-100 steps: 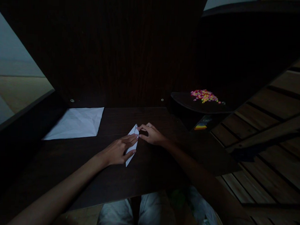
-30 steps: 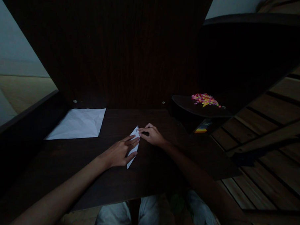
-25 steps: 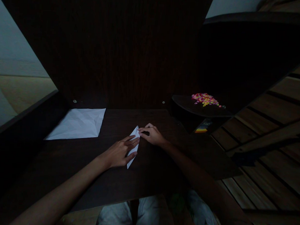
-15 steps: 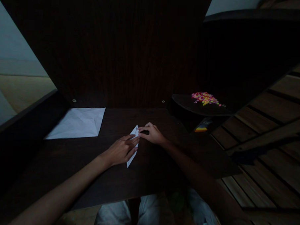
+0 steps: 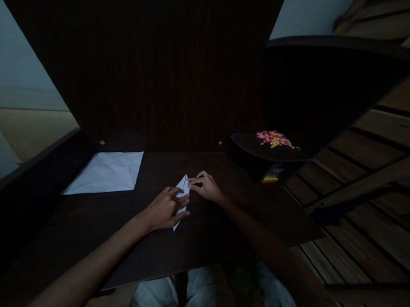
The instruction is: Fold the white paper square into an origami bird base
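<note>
A narrow piece of folded white paper [image 5: 183,183], pointed at both ends, lies on the dark wooden desk [image 5: 208,244]. Across its middle rests my left hand [image 5: 166,209], fingers stretched out and apart, covering part of the paper. My right hand [image 5: 206,187] is at the upper right edge of the paper, thumb and fingertips pinched on it. A dark line, perhaps a gap between folds, runs down from the upper tip.
On the left of the desk lies a larger creased white sheet [image 5: 105,172]. Small pink, red and yellow pieces [image 5: 274,139] sit heaped on a corner shelf [image 5: 248,144] at right, above a yellow-orange item [image 5: 270,179]. A dark panel [image 5: 160,79] rises behind.
My left fingers have spread and slid slightly down the folded paper, showing more of its upper part. My right hand keeps its pinch at the edge. The view has shifted slightly.
</note>
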The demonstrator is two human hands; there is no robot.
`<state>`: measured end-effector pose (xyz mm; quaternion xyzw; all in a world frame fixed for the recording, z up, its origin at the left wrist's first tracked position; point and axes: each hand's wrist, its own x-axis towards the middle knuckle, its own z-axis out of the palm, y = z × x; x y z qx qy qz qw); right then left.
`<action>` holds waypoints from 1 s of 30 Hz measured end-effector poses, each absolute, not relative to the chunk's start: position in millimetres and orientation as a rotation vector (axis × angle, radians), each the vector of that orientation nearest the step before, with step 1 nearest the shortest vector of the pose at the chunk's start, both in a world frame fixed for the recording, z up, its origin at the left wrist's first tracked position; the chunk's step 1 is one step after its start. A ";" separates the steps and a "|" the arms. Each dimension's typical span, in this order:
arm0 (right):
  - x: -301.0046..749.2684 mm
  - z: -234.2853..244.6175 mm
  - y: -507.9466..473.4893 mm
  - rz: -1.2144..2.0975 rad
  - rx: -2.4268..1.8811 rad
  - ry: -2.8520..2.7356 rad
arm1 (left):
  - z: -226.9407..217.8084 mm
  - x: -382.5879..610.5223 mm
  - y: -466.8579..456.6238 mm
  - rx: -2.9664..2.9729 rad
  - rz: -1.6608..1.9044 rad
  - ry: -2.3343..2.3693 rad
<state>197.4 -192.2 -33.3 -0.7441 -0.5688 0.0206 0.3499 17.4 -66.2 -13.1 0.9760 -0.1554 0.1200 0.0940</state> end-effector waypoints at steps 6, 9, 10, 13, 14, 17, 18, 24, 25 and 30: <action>196.2 -27.0 -201.4 0.043 -1.908 -1.609 | -11.8 17.7 -55.8 2.819 0.344 -0.284; 196.0 -27.2 -202.9 -0.036 -1.884 -1.633 | -8.5 17.2 -52.4 2.806 0.325 -0.245; 195.9 -27.8 -202.7 -0.054 -1.862 -1.646 | -7.6 16.9 -51.7 2.803 0.321 -0.247; 194.6 -29.7 -201.7 -0.081 -1.766 -1.697 | -6.9 15.7 -49.5 2.816 0.316 -0.238; 193.9 -30.3 -201.3 -0.085 -1.737 -1.712 | -7.2 15.4 -48.7 2.828 0.311 -0.215; 191.9 -31.6 -200.6 -0.104 -1.702 -1.746 | -9.2 15.2 -46.1 2.862 0.294 -0.140; 191.4 -31.9 -200.4 -0.111 -1.701 -1.760 | -10.0 15.4 -45.2 2.866 0.295 -0.129; 190.8 -30.3 -201.4 -0.089 -1.674 -1.849 | -13.7 16.4 -39.4 2.809 0.345 -0.176; 190.8 -29.3 -201.9 -0.078 -1.671 -1.864 | -14.2 16.5 -38.0 2.800 0.348 -0.201; 189.5 -26.2 -202.8 -0.055 -1.669 -1.912 | -13.4 16.3 -31.7 2.820 0.304 -0.266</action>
